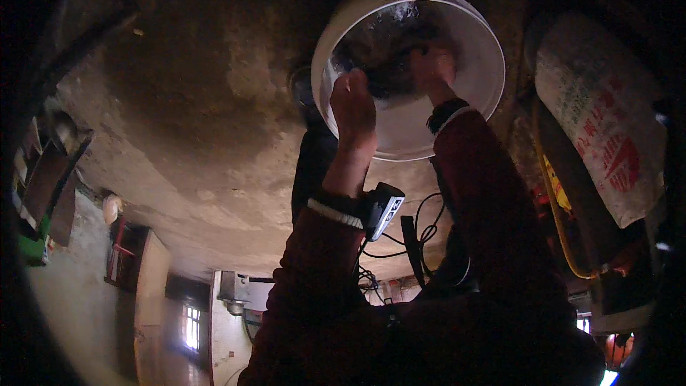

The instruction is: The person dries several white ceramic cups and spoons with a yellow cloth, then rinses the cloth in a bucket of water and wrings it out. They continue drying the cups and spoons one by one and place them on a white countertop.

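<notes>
A large pale round basin (471, 75) stands on the floor before me, with a dark, wet-looking mass (394, 59) inside that I cannot identify. At the basin's near left rim is my left hand (353, 110), its fingers bent over the edge of the dark mass; whether it holds something is unclear. My right hand (435, 67) reaches inside the basin on the right, fingers curled at the dark mass. Shadow and blur hide what its fingers touch. Dark red sleeves cover both forearms. A small device with a pale marked face (387, 217) is near my left wrist.
Around the basin lies a stained, bare-looking floor (214, 171). A woven sack with red printing (605, 118) is at the right, beside a yellow hose or cable (560, 236). Black cables (429, 230) hang or lie near my body. A wooden door or panel (150, 284) stands lower left.
</notes>
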A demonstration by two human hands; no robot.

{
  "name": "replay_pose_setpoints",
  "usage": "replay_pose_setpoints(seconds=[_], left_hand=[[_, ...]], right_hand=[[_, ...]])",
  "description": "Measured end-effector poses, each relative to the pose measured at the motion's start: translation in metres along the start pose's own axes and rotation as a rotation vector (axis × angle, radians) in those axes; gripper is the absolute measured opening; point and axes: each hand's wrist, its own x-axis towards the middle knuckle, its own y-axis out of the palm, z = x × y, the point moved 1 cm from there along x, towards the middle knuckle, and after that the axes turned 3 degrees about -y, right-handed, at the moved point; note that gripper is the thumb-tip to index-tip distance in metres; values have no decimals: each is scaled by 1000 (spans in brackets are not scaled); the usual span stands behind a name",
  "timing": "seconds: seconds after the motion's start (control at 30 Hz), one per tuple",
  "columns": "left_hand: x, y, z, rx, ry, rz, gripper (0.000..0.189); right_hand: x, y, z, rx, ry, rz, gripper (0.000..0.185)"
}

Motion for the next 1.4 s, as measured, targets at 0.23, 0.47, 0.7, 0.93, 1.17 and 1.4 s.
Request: replay_pose_setpoints(seconds=[0.23,0.47,0.7,0.93,1.17,1.4], left_hand=[[1,2,-3,-214,-316,77,44],[19,5,8,-693,-62,509,56],[27,0,-4,-858,-336,659,53],[43,-2,22,-345,303,472,38],[9,3,6,-394,42,462,35],[-8,-14,-1,-468,49,281,47]], right_hand=[[-1,-34,46,405,-228,440,41],[-70,-102,80,904,-322,817,36],[-89,-138,113,628,-649,703,26],[-88,-99,124,437,-741,-1,17],[-23,-73,103,-249,-568,309,21],[-6,-47,29,-288,-377,179,26]])
